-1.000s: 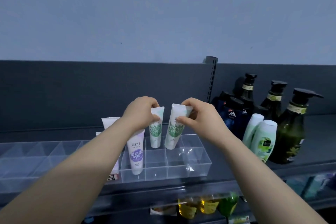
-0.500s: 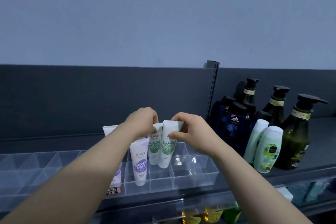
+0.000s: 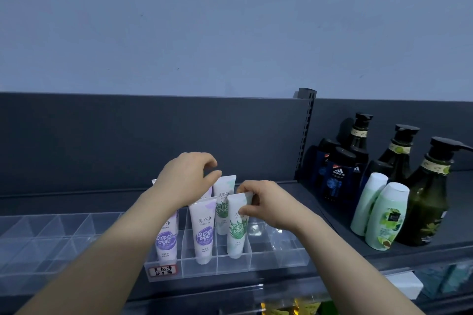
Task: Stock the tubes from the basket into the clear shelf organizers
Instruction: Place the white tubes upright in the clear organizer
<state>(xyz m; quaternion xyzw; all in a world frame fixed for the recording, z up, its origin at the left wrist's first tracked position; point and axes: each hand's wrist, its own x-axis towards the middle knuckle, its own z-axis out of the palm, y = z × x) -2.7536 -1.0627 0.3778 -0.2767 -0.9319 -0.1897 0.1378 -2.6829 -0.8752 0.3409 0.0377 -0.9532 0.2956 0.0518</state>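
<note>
My right hand (image 3: pixel 268 208) pinches flat crimp of green tube (image 3: pixel 236 234) at front edge of clear organizer (image 3: pixel 276 261), beside purple tube (image 3: pixel 203 238) marked "maxam"; left hand (image 3: pixel 186 179) loosely curled, empty

Right hand (image 3: pixel 266 206) on green tube (image 3: pixel 236 227) (upright)

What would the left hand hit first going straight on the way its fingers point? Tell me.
Most likely the top edge of the back green tube, standing just right of the curled fingertips of the left hand. Depth is unclear, so it might pass just above.
</note>
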